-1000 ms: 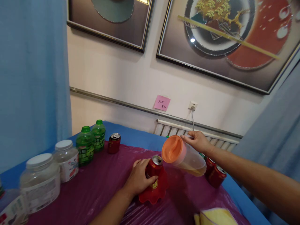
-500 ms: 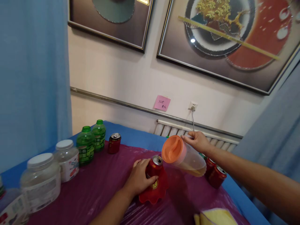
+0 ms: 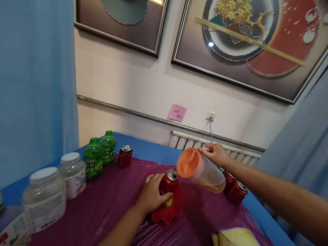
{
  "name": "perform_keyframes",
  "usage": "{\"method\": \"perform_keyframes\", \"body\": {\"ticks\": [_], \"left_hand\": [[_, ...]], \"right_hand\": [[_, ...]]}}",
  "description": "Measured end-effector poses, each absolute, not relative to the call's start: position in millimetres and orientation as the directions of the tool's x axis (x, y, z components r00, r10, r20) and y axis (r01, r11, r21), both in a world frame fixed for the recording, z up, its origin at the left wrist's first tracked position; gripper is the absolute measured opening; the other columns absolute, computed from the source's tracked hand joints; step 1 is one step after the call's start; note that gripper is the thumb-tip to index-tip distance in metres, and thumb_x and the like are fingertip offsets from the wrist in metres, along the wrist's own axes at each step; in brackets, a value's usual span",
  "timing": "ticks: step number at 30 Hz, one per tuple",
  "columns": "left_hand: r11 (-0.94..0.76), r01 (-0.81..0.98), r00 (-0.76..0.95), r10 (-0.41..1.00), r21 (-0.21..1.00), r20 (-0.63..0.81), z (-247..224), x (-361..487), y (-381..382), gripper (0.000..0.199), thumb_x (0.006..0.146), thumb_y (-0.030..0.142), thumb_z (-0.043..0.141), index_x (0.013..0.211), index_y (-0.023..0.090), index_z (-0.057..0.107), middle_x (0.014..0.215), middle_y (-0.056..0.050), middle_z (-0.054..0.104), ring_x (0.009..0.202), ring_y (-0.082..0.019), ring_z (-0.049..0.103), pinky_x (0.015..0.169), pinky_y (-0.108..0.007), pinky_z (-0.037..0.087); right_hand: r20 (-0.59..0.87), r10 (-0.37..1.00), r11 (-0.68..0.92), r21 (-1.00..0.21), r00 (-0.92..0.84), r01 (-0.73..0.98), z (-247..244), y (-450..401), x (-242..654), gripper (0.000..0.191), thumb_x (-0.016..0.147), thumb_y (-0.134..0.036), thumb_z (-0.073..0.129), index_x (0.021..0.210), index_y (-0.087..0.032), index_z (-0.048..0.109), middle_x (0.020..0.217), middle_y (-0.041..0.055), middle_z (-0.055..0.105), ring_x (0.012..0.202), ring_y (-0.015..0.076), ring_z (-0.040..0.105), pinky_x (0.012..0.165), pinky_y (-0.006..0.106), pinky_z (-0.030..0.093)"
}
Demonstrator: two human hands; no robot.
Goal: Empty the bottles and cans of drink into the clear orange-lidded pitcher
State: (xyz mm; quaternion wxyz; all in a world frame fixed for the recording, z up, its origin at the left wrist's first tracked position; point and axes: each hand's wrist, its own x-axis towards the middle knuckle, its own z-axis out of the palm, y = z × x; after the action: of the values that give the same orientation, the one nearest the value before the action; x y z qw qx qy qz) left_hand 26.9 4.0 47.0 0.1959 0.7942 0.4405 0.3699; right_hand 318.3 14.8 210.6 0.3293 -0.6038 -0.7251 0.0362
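Note:
My left hand [image 3: 153, 194] is wrapped round a red drink can [image 3: 168, 183] with an opened top. Under the can lies a red mat with a scalloped edge [image 3: 167, 215]. My right hand [image 3: 216, 153] grips the handle of a clear plastic pitcher [image 3: 208, 172] with an orange lid [image 3: 189, 163]. The pitcher is tipped to the left, its lid close beside the can's top. Some yellowish-brown liquid lies along the pitcher's lower side. Whether any liquid runs from the lid into the can, I cannot tell.
On the left stand clear jars with white lids [image 3: 44, 198], two green bottles [image 3: 93, 160] and another red can [image 3: 125, 157]. More red cans [image 3: 237, 193] stand right, behind the pitcher. A folded yellow cloth [image 3: 237, 237] lies at the front. Purple plastic sheeting [image 3: 110, 208] covers the table.

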Motion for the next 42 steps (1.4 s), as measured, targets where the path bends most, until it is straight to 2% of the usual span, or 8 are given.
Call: {"method": "perform_keyframes", "body": {"ticks": [13, 42], "left_hand": [[-0.524, 0.564, 0.327, 0.851, 0.638, 0.41, 47.9, 26.7, 3.6, 0.065, 0.066, 0.037, 0.083, 0.126, 0.023, 0.062, 0.126, -0.011, 0.07, 0.121, -0.036, 0.061, 0.114, -0.056, 0.036], [-0.521, 0.551, 0.354, 0.853, 0.652, 0.383, 46.7, 26.1, 2.5, 0.066, 0.068, 0.035, 0.083, 0.128, 0.021, 0.06, 0.128, -0.011, 0.068, 0.123, -0.034, 0.059, 0.116, -0.054, 0.031]], "right_hand": [[0.427, 0.903, 0.248, -0.446, -0.039, 0.86, 212.9, 13.3, 315.9, 0.057, 0.08, -0.066, 0.058, 0.056, -0.025, 0.026, 0.055, -0.0064, 0.023, 0.053, 0.0096, 0.023, 0.048, 0.027, 0.016], [0.416, 0.907, 0.263, -0.437, -0.066, 0.86, 210.9, 13.9, 315.2, 0.057, 0.081, -0.066, 0.057, 0.056, -0.025, 0.025, 0.054, -0.0069, 0.022, 0.051, 0.009, 0.022, 0.049, 0.027, 0.015]]}}
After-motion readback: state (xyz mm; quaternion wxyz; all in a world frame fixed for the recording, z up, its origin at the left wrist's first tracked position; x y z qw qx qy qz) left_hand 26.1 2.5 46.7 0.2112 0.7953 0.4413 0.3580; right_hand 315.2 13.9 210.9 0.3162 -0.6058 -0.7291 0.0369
